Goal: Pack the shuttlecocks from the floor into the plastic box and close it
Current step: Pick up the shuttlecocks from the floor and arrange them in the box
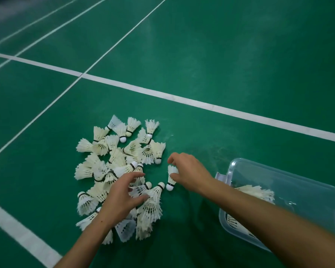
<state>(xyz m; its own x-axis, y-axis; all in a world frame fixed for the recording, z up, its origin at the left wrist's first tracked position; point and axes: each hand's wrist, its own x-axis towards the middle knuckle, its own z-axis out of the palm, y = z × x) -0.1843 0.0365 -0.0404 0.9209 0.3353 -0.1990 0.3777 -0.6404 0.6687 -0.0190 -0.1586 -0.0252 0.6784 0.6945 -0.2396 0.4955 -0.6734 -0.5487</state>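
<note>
Head view. Both forearms reach in from the bottom edge, bare, over a green court floor (220,55).

Left hand (122,200): palm down over the near side of the pile (118,171) of shuttlecocks, fingers spread and loosely curved. Thumb and fingertips lie against the feathers of one or two shuttlecocks at the pile's right edge; whether they have closed on any, cannot tell.

Right hand (190,171): reached forward just right of the pile, wrist bent down. Thumb and lower fingers pinch one shuttlecock (171,177) by its feather skirt, cork pointing down and toward the camera, apart from the pile. Index finger lifted and hooked above it, free.

Pile: white feather shuttlecocks lying in all directions on the floor, some stacked on each other, corks white with a dark band.

Box (278,182): clear plastic, at the right, partly under the right forearm, open side up. Several shuttlecocks (257,191) already lie inside. A pale flat piece (221,176) juts from its far-left corner; cannot tell what it is.

Floor: green sports surface with white painted lines (182,99) crossing, one broad line running behind the pile, another at lower left. Far upper left corner blurred and grey.
</note>
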